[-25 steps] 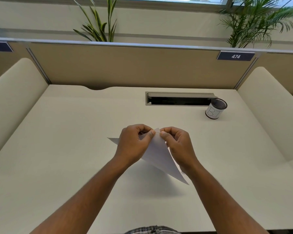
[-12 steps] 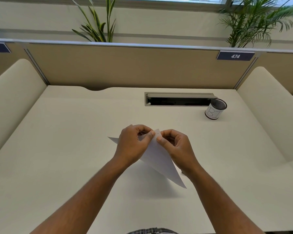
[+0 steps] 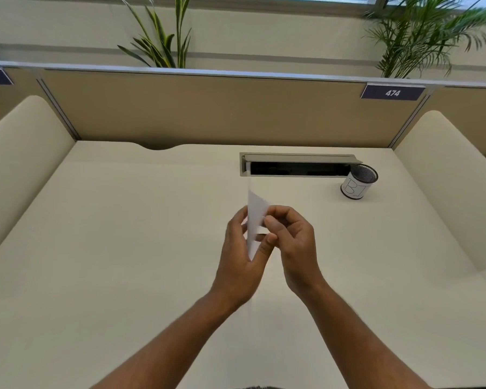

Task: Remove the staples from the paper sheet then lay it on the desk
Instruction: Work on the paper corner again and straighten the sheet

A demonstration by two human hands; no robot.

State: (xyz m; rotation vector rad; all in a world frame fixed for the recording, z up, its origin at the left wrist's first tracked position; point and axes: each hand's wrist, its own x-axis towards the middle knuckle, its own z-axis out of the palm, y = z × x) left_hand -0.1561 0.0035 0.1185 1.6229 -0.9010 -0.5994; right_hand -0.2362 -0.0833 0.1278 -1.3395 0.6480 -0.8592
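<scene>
I see both bare hands above the cream desk (image 3: 110,262): left hand (image 3: 240,259) and right hand (image 3: 295,242) pinch the thin white paper sheet (image 3: 255,217), held edge-on and upright between them, blurred. Far right stands a white-labelled black mesh cup (image 3: 358,185), well apart.

Both forearms bare, no sleeves; left hand (image 3: 240,262), right hand (image 3: 298,248) ungloved.

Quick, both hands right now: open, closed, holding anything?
Left hand: closed on the paper sheet, holding it on edge above the desk.
Right hand: fingertips pinched at the sheet's edge; no staple can be made out.
</scene>
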